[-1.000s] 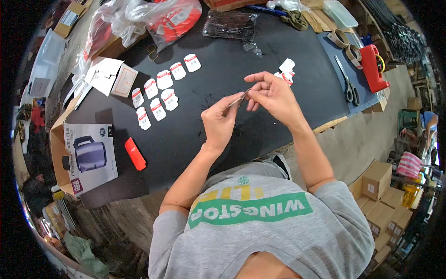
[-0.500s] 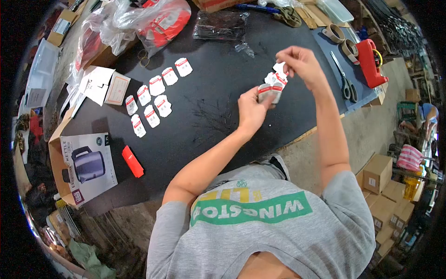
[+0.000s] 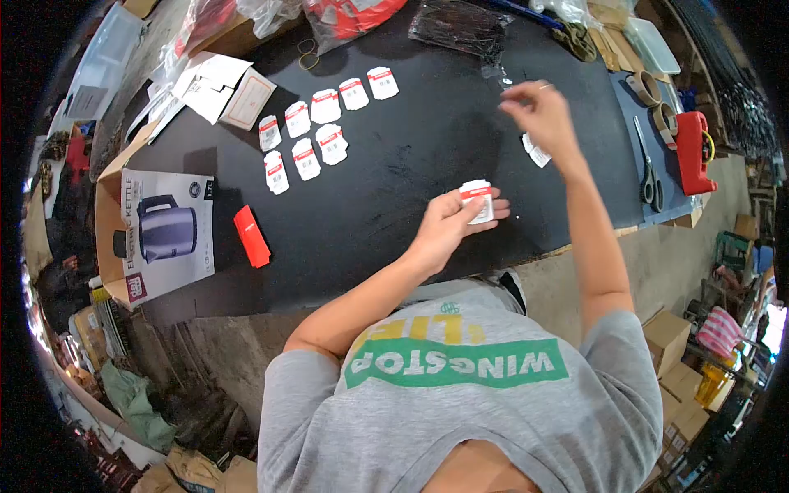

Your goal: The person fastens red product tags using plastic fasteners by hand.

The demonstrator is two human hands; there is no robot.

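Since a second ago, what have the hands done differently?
Then both hands pinched a thin strand together above the table. Now they are apart: the left hand has taken a small stack of tags and holds it low over the table, while the right hand has lifted away toward the far side, above loose tags. The rows of tags, red block and kettle box stayed put.

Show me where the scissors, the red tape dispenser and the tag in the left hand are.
scissors [image 3: 648, 174]: head view, on the dark handles.
red tape dispenser [image 3: 694, 153]: head view, on its red body.
tag [image 3: 477, 201]: head view, on its white face below the red band.
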